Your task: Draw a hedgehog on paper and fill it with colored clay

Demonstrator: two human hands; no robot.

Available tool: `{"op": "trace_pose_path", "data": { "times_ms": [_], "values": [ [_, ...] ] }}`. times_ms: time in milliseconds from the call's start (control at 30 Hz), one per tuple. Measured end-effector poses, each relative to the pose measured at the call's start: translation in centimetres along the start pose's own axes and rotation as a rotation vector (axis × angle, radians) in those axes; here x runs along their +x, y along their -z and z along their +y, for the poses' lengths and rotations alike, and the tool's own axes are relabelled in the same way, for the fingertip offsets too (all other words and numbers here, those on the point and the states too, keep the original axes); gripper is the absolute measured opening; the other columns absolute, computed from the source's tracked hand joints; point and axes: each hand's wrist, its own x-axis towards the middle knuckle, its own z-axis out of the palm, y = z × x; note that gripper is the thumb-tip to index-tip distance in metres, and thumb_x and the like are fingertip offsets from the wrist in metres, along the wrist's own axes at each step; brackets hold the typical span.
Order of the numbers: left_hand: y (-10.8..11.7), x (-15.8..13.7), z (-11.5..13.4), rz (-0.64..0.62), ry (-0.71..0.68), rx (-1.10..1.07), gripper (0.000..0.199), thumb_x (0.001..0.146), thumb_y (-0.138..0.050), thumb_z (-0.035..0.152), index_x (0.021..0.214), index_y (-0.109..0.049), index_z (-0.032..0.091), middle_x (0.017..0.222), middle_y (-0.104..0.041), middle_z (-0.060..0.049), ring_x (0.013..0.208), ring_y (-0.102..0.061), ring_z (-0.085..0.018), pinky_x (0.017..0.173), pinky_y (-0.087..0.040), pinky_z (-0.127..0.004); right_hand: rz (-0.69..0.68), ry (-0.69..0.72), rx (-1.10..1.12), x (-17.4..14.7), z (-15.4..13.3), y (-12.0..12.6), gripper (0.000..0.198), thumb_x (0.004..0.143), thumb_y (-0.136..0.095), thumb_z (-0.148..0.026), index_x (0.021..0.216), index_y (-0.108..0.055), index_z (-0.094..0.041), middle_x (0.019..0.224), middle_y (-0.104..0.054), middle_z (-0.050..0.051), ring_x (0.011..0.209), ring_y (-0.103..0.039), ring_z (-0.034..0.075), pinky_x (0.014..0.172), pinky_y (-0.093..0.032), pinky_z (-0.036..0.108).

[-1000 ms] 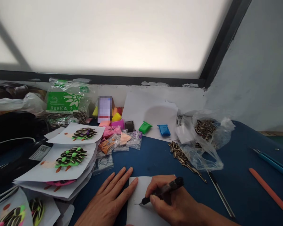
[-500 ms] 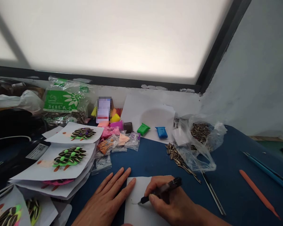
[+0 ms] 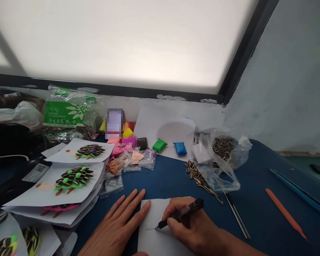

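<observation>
My right hand (image 3: 189,227) grips a black pen (image 3: 181,214), its tip touching a sheet of white paper (image 3: 149,241). A short, faint curved line shows on the paper just left of the tip. Flat on the blue table lies my left hand (image 3: 120,224), fingers spread, with the thumb side resting on the paper's left edge. Left of that hand, a stack of white sheets (image 3: 24,193) carries hedgehog pictures (image 3: 73,179) made of coloured clay and striped sunflower seeds.
Clay packets in green (image 3: 159,145) and blue (image 3: 180,148) lie farther back. Loose sunflower seeds (image 3: 194,174) spill beside a clear plastic bag (image 3: 224,167). To the right are a second pen (image 3: 237,215), an orange clay tool (image 3: 286,215) and blue tweezers (image 3: 298,190). A phone (image 3: 114,123) stands behind.
The view has shifted slightly, so everything sits a little farther left. Both hands keep nearly the same places on the paper, and the pen tip has barely moved.
</observation>
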Motion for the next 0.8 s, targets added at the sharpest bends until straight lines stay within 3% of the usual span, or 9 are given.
{"op": "trace_pose_path", "data": {
  "times_ms": [800],
  "values": [
    [0.01, 0.26, -0.15, -0.036, -0.012, 0.014, 0.083, 0.092, -0.061, 0.061, 0.157, -0.015, 0.037, 0.159, -0.025, -0.005, 0.141, -0.037, -0.035, 0.112, -0.039, -0.049, -0.018, -0.021, 0.014, -0.21, 0.11, 0.49, 0.014, 0.082, -0.054, -0.016, 0.083, -0.068, -0.016, 0.072, -0.067, 0.004, 0.064, -0.059, 0.015, 0.057, -0.048, 0.023]
  ]
}}
